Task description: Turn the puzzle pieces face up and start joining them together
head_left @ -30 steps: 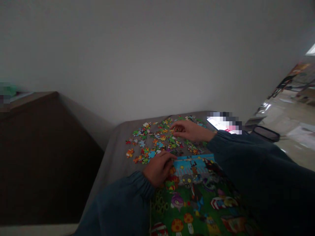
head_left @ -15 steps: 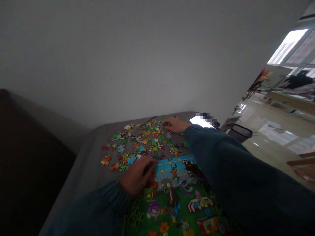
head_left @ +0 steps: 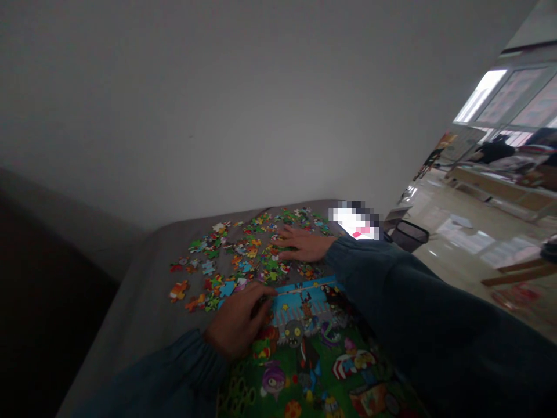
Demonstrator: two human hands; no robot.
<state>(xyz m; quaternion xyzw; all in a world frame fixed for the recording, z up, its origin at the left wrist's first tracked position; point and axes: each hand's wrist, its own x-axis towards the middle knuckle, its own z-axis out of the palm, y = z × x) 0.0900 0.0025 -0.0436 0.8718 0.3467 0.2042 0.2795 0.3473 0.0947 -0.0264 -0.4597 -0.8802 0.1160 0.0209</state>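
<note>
Loose jigsaw pieces (head_left: 246, 249) in many colours lie scattered over a grey cloth. Among them my right hand (head_left: 304, 244) lies palm down, fingers outstretched and spread, covering some pieces. Closer to me is a puzzle board (head_left: 300, 342) printed with a cartoon zombie and plants on green, with a blue strip along its far edge. My left hand (head_left: 237, 319) rests at the board's far left corner, fingers bent and thumb apart, with nothing visible in its grasp. Its fingertips are partly hidden.
A lit phone (head_left: 357, 223) stands at the far right of the cloth-covered surface (head_left: 139, 278), partly blurred out. A bare wall (head_left: 243, 104) rises behind. To the right are a dark chair-like frame (head_left: 409, 232), a shiny floor and a wooden bench (head_left: 500, 186).
My right hand has come nearer to me, and its curled fingers have spread flat over the pieces. My left hand stays at the board's corner. The view has shifted slightly.
</note>
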